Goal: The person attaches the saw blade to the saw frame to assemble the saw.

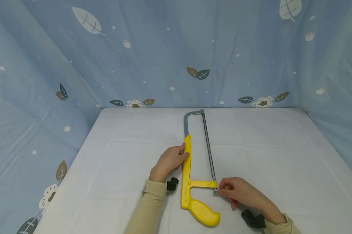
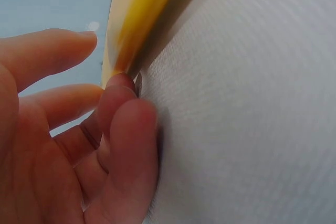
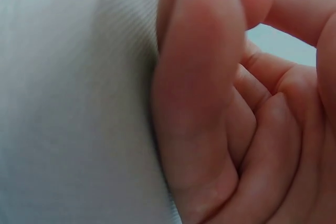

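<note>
A hacksaw [image 1: 186, 165] with a yellow frame and handle and a grey front arm lies flat on the white-covered table. Its blade [image 1: 209, 146] runs along the right side, up to the grey arm's tip. My left hand [image 1: 170, 158] holds the yellow frame tube from the left, thumb over its top; the left wrist view shows fingertips against the yellow edge [image 2: 149, 17]. At the blade's near end, my right hand [image 1: 237, 191] pinches at the small metal wing nut [image 1: 215, 191] with thumb and forefinger. In the right wrist view, curled fingers [image 3: 197, 77] hide the nut.
The white cloth [image 1: 129, 169] covers the table. Blue curtains [image 1: 152, 55] with leaf prints hang behind and at both sides. A black wrist device [image 1: 172, 184] sits by the left cuff and another black device [image 1: 253, 219] by the right.
</note>
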A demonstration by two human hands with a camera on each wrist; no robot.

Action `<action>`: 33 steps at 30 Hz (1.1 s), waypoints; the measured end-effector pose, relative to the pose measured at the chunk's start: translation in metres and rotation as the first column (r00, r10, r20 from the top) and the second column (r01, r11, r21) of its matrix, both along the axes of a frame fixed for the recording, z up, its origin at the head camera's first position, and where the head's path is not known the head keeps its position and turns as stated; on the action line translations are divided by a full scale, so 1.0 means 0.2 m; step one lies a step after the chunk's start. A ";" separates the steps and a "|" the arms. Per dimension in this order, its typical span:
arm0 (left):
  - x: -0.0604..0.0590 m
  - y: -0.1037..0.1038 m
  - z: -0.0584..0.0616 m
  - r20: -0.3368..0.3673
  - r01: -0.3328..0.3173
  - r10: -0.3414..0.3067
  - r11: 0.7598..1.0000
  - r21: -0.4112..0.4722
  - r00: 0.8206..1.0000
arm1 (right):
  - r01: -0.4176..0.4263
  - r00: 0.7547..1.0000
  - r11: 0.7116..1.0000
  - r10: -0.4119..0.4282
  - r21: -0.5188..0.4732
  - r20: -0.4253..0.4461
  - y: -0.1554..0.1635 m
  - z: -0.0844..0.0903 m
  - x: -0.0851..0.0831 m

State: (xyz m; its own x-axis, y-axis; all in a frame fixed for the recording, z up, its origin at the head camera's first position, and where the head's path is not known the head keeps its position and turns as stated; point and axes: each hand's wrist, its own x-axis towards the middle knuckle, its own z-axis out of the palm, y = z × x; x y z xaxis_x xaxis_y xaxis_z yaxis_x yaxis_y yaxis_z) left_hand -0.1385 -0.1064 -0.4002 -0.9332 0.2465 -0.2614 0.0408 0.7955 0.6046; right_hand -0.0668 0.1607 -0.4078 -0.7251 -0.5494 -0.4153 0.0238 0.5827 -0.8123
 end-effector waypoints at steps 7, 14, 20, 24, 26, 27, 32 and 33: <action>0.00 0.00 0.01 -0.003 0.006 -0.006 1.000 0.001 1.000 | -0.025 0.999 1.000 0.025 0.005 -0.027 0.00 0.01 0.01; 0.01 0.00 0.02 0.019 -0.022 0.021 1.000 0.016 1.000 | -0.003 1.000 0.999 0.005 0.040 -0.027 -0.02 0.02 0.02; 0.01 0.00 0.01 0.024 -0.028 0.028 0.999 0.017 0.999 | -0.030 0.999 0.999 0.030 0.023 -0.033 -0.01 0.01 0.02; 0.01 0.00 0.01 0.021 -0.031 0.031 0.999 0.019 0.999 | -0.042 0.999 0.999 0.042 0.012 -0.023 0.00 0.00 0.01; 0.01 0.00 0.01 0.023 -0.032 0.032 0.999 0.018 0.999 | -0.045 0.999 0.999 0.045 0.012 -0.023 0.00 0.00 0.01; 0.01 0.00 0.01 0.023 -0.033 0.032 0.999 0.019 0.999 | -0.045 0.999 0.999 0.045 0.014 -0.024 0.00 0.00 0.01; 0.01 0.00 0.01 0.030 -0.032 0.032 0.999 0.014 0.999 | -0.022 1.000 1.000 0.022 0.017 -0.021 0.00 -0.01 0.00; 0.01 0.00 0.01 0.029 -0.031 0.031 0.999 0.015 0.999 | -0.013 1.000 1.000 0.013 0.018 -0.019 0.00 -0.01 0.00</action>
